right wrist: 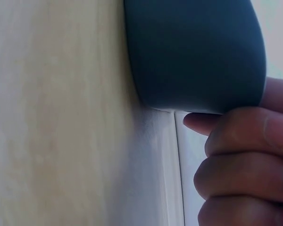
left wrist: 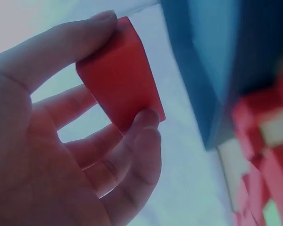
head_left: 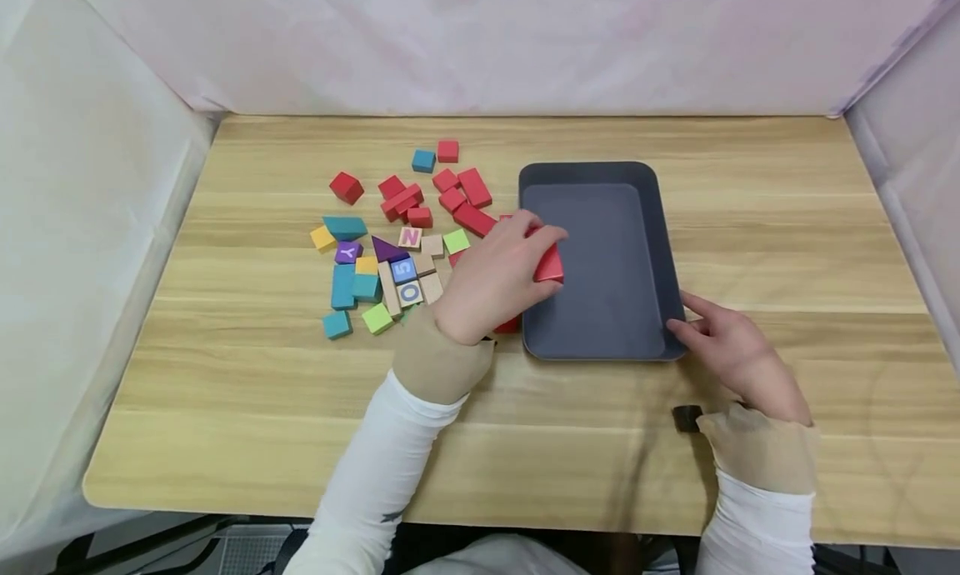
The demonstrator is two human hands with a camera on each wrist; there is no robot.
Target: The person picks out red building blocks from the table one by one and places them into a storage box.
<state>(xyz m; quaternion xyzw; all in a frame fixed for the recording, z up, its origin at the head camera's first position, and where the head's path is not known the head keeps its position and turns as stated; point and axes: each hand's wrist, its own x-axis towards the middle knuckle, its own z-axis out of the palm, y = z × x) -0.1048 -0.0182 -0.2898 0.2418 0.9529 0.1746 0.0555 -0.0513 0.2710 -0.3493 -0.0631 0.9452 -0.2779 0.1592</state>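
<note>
My left hand (head_left: 495,279) pinches a red wooden block (head_left: 551,267) between thumb and fingertips, at the left rim of a dark grey tray (head_left: 664,233). In the left wrist view the red block (left wrist: 120,77) appears as a chunky piece with flat faces, raised off the table. At the tray's near right corner, my right hand (head_left: 738,350) grips the wall with thumb and fingers. The right wrist view shows that tray corner (right wrist: 198,56) from outside, the other fingers curled below it. Inside, the tray's visible floor is bare.
Left of the tray lie several red blocks (head_left: 474,187), partly hidden by my left hand. Nearer the left are teal blocks (head_left: 342,287), a purple triangle (head_left: 387,250), lettered cubes (head_left: 410,292) and green blocks (head_left: 377,318). White walls (head_left: 525,50) enclose the wooden table (head_left: 247,408).
</note>
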